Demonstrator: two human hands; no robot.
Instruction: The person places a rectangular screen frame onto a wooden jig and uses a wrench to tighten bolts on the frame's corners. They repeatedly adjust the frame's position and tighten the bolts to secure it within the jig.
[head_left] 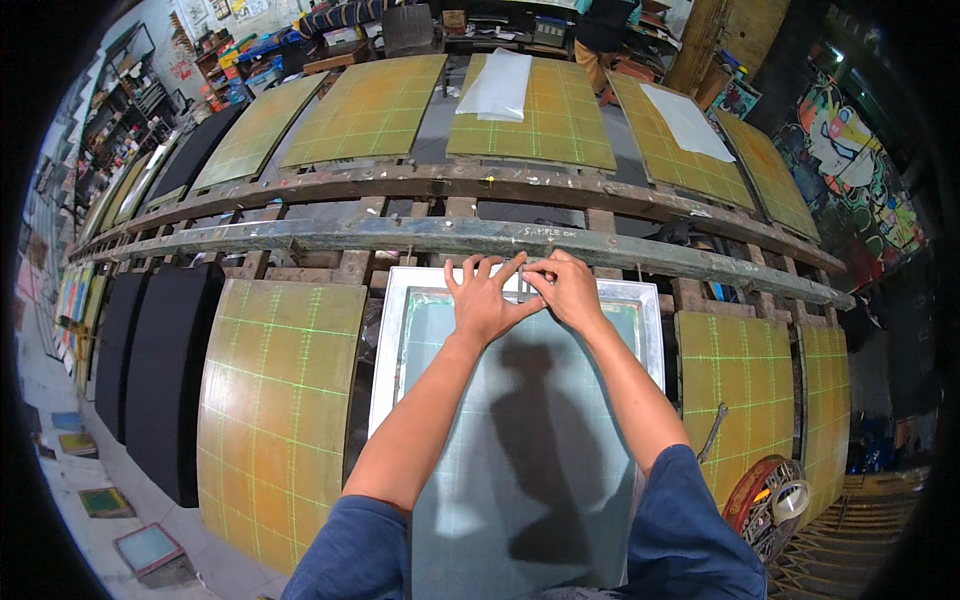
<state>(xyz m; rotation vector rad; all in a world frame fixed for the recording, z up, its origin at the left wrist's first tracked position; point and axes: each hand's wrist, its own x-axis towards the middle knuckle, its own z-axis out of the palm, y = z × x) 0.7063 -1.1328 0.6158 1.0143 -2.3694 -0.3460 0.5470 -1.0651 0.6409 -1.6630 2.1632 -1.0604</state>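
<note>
A screen printing frame (652,345) with pale metal sides and grey-green mesh (450,470) lies in front of me, its far side against a long metal rail (400,236). My left hand (486,305) rests on the frame's far side with fingers spread, its thumb reaching toward the other hand. Beside it, my right hand (570,292) has thumb and forefinger pinched at a small upright metal piece at the middle of that far side. Whether the fingertips grip this piece or something smaller is hidden. Shadows of my head and arms fall across the mesh.
Yellow-green boards (285,400) with bright grid lines flank the frame, and more line the far side of the rails. White sheets (498,85) lie on two far boards. At right are a wrench (713,432) and a round basket (752,500) with a tape roll (791,500). Another person (603,30) stands behind.
</note>
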